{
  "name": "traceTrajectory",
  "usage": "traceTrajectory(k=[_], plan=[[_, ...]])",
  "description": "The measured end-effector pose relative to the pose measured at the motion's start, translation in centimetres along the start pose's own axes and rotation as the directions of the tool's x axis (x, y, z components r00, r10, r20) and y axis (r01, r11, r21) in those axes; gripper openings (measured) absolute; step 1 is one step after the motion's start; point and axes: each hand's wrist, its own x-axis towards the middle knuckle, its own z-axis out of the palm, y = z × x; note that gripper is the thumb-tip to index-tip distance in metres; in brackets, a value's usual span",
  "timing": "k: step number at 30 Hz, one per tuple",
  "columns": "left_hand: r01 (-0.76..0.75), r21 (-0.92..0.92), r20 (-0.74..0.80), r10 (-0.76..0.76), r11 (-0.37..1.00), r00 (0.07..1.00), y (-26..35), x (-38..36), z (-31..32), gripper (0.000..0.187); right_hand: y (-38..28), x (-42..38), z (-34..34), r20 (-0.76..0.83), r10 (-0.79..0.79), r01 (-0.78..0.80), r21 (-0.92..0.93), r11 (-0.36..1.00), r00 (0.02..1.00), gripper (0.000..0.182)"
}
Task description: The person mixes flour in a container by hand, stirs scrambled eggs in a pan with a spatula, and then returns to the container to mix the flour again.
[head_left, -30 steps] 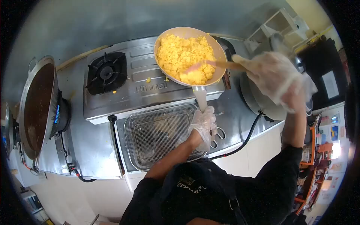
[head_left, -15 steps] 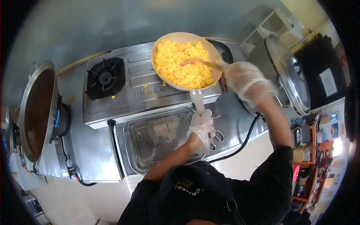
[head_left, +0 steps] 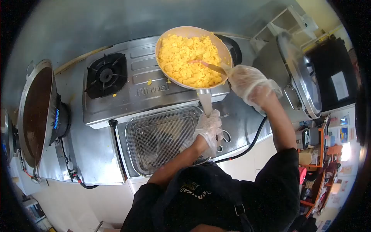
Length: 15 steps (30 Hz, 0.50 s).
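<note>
A light-coloured frying pan [head_left: 228, 50] full of yellow scrambled egg [head_left: 187, 58] sits over the right side of the gas stove [head_left: 133, 96]. My left hand [head_left: 208, 129], in a clear plastic glove, is closed round the pan's pale handle [head_left: 206, 102]. My right hand [head_left: 251, 85], gloved the same way, grips a spatula [head_left: 214, 69] at the pan's right rim. The spatula's pinkish tip lies among the egg; its grip end is hidden in the glove.
Below the stove sits a wire-mesh basket tray [head_left: 154, 141], with scissors [head_left: 225, 137] beside it. A big wok [head_left: 38, 112] of brown liquid stands over a lit burner at left. A large lidded pot [head_left: 286, 73] is close to my right hand. An unlit burner [head_left: 106, 75] holds no pan.
The spatula and my right hand have shifted slightly left and down, and the hand's blur is gone. The egg lies more spread across the pan. My left hand keeps its grip.
</note>
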Motion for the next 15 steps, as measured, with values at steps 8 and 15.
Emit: traceTrajectory(k=[8,15], plan=[[-0.006,0.071,-0.045,0.01,0.997,0.999,0.6,0.0,0.1,0.013,-0.5,1.6,-1.0,0.366,0.322,-0.239,-0.255,0.937,0.873,0.03],[-0.116,-0.067,0.098,0.123,0.991,0.988,-1.4,1.7,-0.7,0.011,0.2,4.4,3.3,0.504,0.238,-0.095,-0.292,0.952,0.83,0.038]])
